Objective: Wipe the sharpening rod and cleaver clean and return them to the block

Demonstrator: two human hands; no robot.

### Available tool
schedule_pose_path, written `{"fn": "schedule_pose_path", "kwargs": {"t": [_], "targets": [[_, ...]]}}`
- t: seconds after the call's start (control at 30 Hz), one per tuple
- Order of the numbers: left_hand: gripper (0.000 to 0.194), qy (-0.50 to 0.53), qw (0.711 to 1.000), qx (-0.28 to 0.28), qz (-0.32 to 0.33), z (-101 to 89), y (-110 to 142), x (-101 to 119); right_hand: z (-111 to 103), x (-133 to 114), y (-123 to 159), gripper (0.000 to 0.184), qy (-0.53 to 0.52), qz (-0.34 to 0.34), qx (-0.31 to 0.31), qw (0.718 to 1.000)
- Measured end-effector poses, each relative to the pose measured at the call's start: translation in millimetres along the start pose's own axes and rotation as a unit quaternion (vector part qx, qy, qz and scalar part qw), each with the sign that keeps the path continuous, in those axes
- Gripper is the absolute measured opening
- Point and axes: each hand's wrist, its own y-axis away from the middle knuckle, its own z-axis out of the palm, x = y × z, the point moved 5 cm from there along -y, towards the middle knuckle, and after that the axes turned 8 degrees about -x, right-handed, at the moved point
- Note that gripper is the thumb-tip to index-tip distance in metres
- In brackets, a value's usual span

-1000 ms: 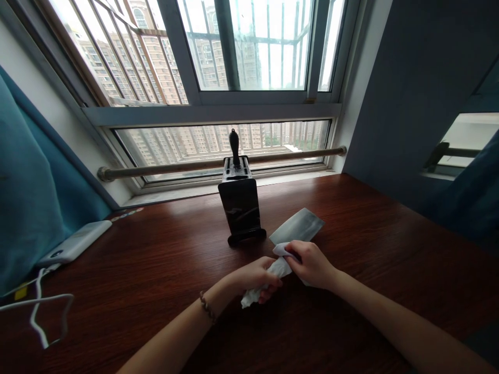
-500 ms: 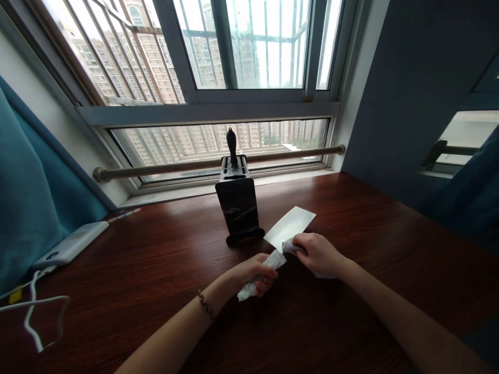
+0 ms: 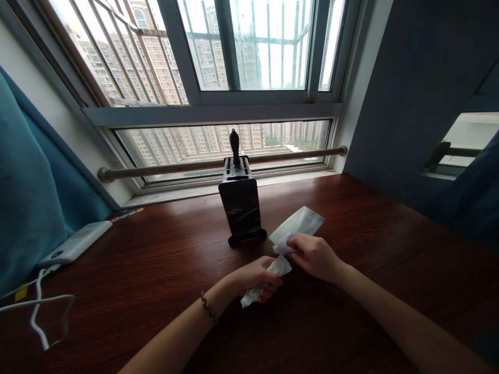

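Note:
My left hand (image 3: 259, 280) is closed around a crumpled white tissue (image 3: 278, 266), whose ends stick out on both sides of the fist. Just right of it, my right hand (image 3: 315, 254) pinches another crumpled whitish tissue (image 3: 284, 244) between thumb and fingers. Right behind the right hand is a flat, pale, rectangular sheet (image 3: 299, 223) with a slight sheen. Its near end is covered by the tissue, and I cannot tell whether the hand touches it. Beyond my hands stands a black knife block (image 3: 240, 208) with one dark handle (image 3: 234, 145) upright in its top.
The brown wooden tabletop (image 3: 163, 254) reaches to a window with a round rail (image 3: 187, 167) across it. A white box-shaped device (image 3: 78, 241) with white cables (image 3: 39, 306) lies at the left, beside a blue curtain (image 3: 27, 176). A dark wall (image 3: 409, 104) rises on the right.
The right hand's tissue has shifted left and now overlaps the sheet's near end. The sheet has turned slightly and looks greyer. The left hand still holds its tissue.

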Motion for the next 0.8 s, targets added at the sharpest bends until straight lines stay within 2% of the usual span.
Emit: {"fn": "schedule_pose_path", "kwargs": {"t": [0.1, 0.27, 0.57, 0.8], "targets": [[0.027, -0.04, 0.999, 0.023, -0.015, -1.9, -1, -2, 16, -9, 0, 0.005, -0.012, -0.013, -0.058, 0.998], [0.032, -0.072, 0.997, 0.027, -0.008, -1.6, -3, -3, 13, 2, -1, 0.006, -0.007, 0.045, -0.066, 0.997], [0.027, -0.123, 0.992, 0.017, -0.028, 3.8, -2, -3, -2, 27, 1, 0.009, 0.063, 0.138, -0.03, 0.988], [0.029, -0.15, 0.988, 0.014, -0.031, 5.7, -2, -3, -24, 53, 2, 0.013, 0.144, 0.237, 0.016, 0.961]]}}
